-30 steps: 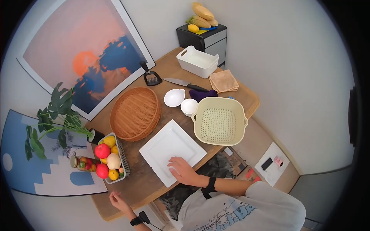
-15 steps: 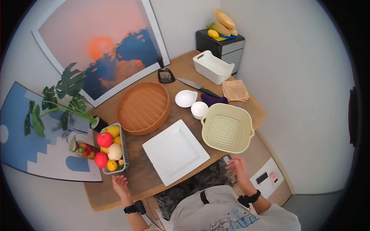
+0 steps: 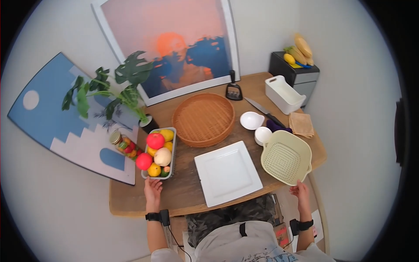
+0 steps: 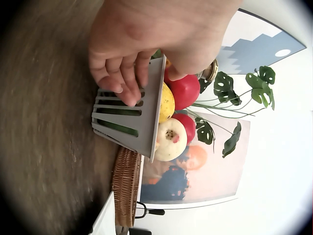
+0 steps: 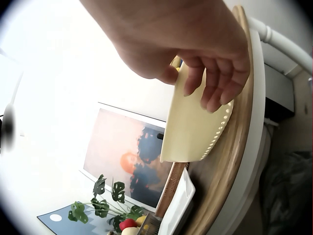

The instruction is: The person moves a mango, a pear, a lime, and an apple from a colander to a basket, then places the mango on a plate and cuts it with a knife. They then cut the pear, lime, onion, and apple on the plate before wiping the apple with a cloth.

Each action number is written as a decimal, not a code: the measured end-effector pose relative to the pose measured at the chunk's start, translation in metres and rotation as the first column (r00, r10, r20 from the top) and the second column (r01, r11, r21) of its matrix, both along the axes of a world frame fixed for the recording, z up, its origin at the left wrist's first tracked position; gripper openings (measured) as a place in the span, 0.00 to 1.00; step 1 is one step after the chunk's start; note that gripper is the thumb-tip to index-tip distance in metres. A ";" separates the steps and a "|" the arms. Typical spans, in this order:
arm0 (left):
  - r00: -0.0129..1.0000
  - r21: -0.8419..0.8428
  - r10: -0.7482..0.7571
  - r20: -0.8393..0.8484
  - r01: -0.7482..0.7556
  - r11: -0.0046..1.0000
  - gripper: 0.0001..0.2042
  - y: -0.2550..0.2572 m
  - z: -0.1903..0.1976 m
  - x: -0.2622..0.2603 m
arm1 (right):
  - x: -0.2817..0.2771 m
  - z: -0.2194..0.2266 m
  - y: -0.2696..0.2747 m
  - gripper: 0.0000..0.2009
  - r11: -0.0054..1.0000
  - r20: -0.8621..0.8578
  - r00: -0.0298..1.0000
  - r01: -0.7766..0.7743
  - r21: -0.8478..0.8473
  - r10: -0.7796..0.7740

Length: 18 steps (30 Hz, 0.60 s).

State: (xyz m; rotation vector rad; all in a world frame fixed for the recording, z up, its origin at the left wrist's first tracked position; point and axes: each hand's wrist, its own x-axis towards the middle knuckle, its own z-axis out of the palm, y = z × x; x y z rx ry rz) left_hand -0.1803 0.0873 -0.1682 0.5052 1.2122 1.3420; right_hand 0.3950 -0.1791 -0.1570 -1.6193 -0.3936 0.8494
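My left hand (image 3: pixel 153 193) is at the near end of a grey slotted basket (image 4: pixel 152 110) heaped with fruit. In the left wrist view its thumb lies over the rim, with the fingers bent against the slotted outside. Red fruits (image 3: pixel 155 140), a pale round one (image 3: pixel 163 156) and yellow ones (image 3: pixel 154 170) fill the basket. My right hand (image 3: pixel 301 197) holds the near right rim of a pale yellow colander (image 3: pixel 286 159). In the right wrist view the thumb is at the rim and the curled fingers lie along the colander's outer wall (image 5: pixel 188 129).
Between the hands lies a square white plate (image 3: pixel 227 174). Behind it are a round wicker tray (image 3: pixel 204 118), white bowls (image 3: pixel 252 120), a knife (image 3: pixel 264 110), a grater (image 3: pixel 234 91), a white bin (image 3: pixel 283 97) and a folded cloth (image 3: pixel 302 125). A jar (image 3: pixel 124 144) and potted plant (image 3: pixel 148 123) stand left.
The right hand has left the white plate and moved right to the colander's rim. My left hand has come forward to the fruit basket. The head view has turned left.
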 end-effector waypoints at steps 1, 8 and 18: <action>1.000 -0.004 -0.003 0.003 0.003 1.000 0.20 0.001 -0.002 0.000 | 0.003 -0.002 0.000 0.20 1.000 0.010 1.000 -0.017 0.005 0.017; 0.992 -0.044 0.085 -0.096 -0.090 0.995 0.19 0.011 0.001 0.007 | 0.002 -0.001 -0.007 0.15 0.999 0.009 1.000 -0.013 0.036 0.013; 0.976 0.143 0.156 -0.153 -0.134 0.981 0.14 0.011 0.003 0.013 | -0.017 0.002 -0.007 0.15 0.987 -0.102 0.991 0.102 0.123 -0.090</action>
